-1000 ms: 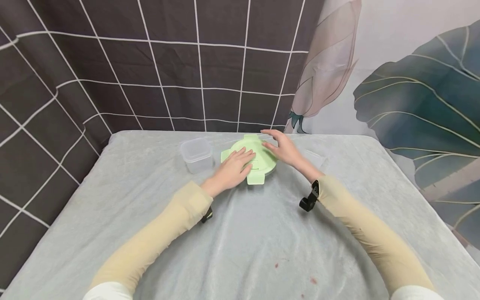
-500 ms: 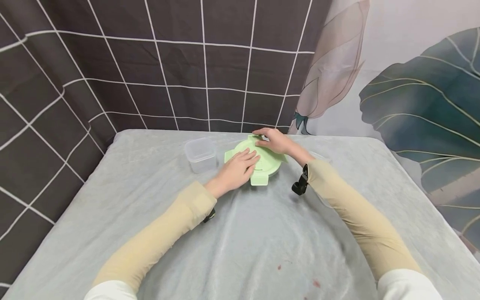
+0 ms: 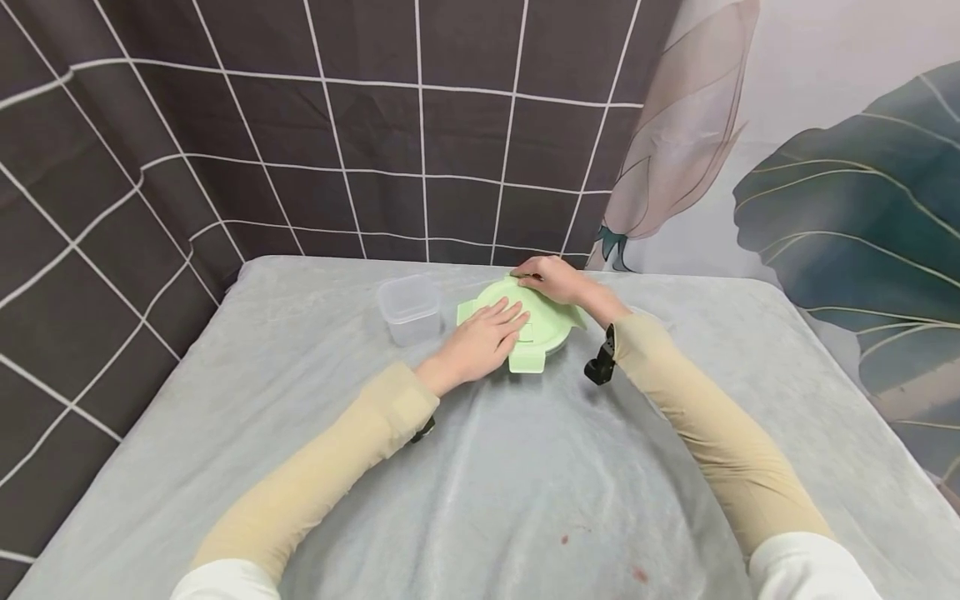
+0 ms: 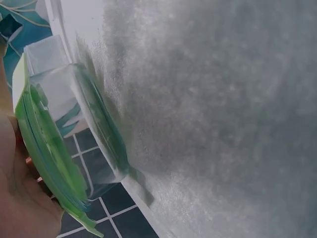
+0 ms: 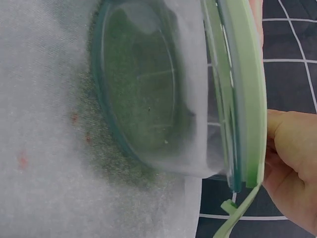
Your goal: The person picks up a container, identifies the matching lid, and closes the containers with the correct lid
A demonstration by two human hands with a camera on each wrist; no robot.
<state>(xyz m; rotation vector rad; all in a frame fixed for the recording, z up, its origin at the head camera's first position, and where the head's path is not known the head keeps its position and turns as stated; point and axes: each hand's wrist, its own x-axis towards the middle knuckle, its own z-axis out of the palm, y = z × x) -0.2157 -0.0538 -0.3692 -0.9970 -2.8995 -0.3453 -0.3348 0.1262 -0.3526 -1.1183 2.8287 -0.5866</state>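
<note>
A round clear glass food container (image 5: 143,84) with a light green snap lid (image 3: 553,315) stands near the far edge of the table. My left hand (image 3: 480,340) lies on the lid's left part with its fingers extended. At the lid's far edge, my right hand (image 3: 553,280) holds the rim with bent fingers, covering the far flap. The front flap (image 3: 527,363) and left flap (image 3: 467,311) stick out from the lid. On the right, another flap (image 5: 240,213) juts out loose from the rim in the right wrist view.
A small translucent plastic box (image 3: 411,312) with a lid stands left of the glass container. Something clear and flat lies partly behind the right wrist. Grey cloth (image 3: 495,492) covers the table, and a dark checked curtain (image 3: 375,125) hangs behind it.
My right hand has moved left from the lid's right side to its far edge, uncovering the right flap. My left hand stays on the lid. The head view has shifted slightly.
</note>
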